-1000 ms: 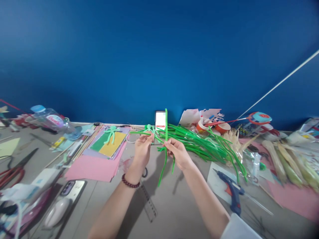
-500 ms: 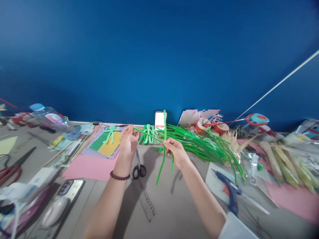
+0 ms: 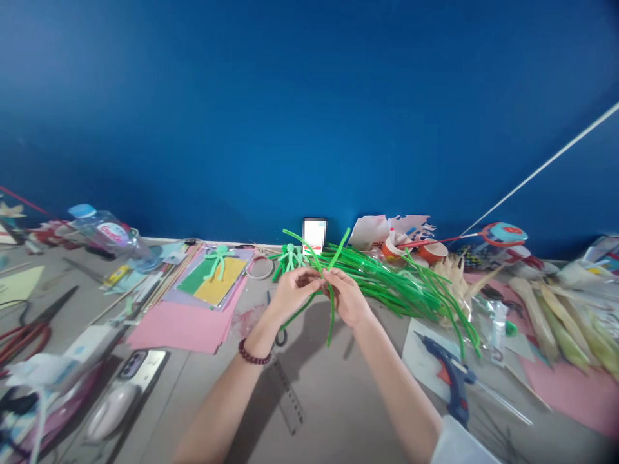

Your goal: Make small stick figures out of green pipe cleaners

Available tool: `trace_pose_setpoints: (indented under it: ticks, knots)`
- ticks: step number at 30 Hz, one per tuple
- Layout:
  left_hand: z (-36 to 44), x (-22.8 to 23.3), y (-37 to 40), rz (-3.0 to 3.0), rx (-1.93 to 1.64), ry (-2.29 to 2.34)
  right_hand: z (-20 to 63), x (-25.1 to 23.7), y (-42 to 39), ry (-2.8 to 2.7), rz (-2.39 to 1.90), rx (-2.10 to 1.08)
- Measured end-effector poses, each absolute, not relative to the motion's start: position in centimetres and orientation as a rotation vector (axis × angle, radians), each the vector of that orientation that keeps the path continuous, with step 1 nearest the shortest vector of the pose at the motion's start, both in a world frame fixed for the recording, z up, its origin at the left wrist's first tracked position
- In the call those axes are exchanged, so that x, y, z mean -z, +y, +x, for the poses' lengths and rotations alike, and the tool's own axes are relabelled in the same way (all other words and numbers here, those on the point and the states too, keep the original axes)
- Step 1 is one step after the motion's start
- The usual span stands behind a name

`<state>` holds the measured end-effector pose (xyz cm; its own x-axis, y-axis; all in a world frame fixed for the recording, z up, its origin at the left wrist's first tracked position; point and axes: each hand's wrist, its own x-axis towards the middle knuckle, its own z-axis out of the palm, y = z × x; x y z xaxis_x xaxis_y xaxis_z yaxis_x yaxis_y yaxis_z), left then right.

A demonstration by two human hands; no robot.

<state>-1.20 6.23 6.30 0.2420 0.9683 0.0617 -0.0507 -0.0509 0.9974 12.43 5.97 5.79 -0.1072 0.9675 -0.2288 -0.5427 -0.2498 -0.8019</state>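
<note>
Two green pipe cleaners (image 3: 330, 308) are pinched between the fingertips of the left hand (image 3: 291, 295) and the right hand (image 3: 346, 298), which meet above the grey table (image 3: 333, 399). The stems cross where the fingers close on them; their upper ends fan out above the fingertips and their lower ends hang below. How the stems are joined inside the grip is hidden by the fingers. Both hands are clenched on the stems, thumbs pressed against forefingers.

A pair of scissors (image 3: 279, 336) is mostly covered by the left wrist, only one loop being seen just below it. A clear ruler (image 3: 288, 398) lies further below the hands, its markings too faint to be read. A phone-like screen (image 3: 314, 234) beyond the fingertips is blurred out. The pile of green pipe cleaners (image 3: 391, 277), too many to be counted, spreads to the right of the right hand. Three small green figures can be counted: one on the yellow paper (image 3: 218, 259) and two (image 3: 289, 256) just beyond the left fingertips.

A water bottle (image 3: 104, 233), far left of the hands, carries a pink label whose writing cannot be made out. One blue glue gun (image 3: 451, 376) lies to the right of the right forearm. One bead bracelet (image 3: 253, 356) is worn on the left wrist. A second, larger pair of scissors (image 3: 29, 327) is cut off at the left edge.
</note>
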Motion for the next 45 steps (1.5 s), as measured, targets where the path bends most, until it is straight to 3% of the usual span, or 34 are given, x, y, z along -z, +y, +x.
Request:
trace_pose_setpoints:
  ticks: [15, 32, 41, 45]
  knots:
    - [-0.9, -6.5, 6.0, 1.212, -1.14, 0.97, 12.4, -5.7, 5.7, -0.709, -0.983, -1.6]
    - [-0.9, -6.6, 5.8, 1.265, -0.946, 0.978, 17.2, -6.6, 8.0, -0.594, -0.945, -1.156]
    - [-2.0, -6.4, 6.7, 1.052, -1.121, 0.971, 15.0, -6.9, 6.6, -1.032, -1.013, -1.417]
    - [-1.8, -6.0, 6.8, 0.994, -1.105, 0.988, 14.0, -6.4, 6.2, -1.171, -1.09, -1.388]
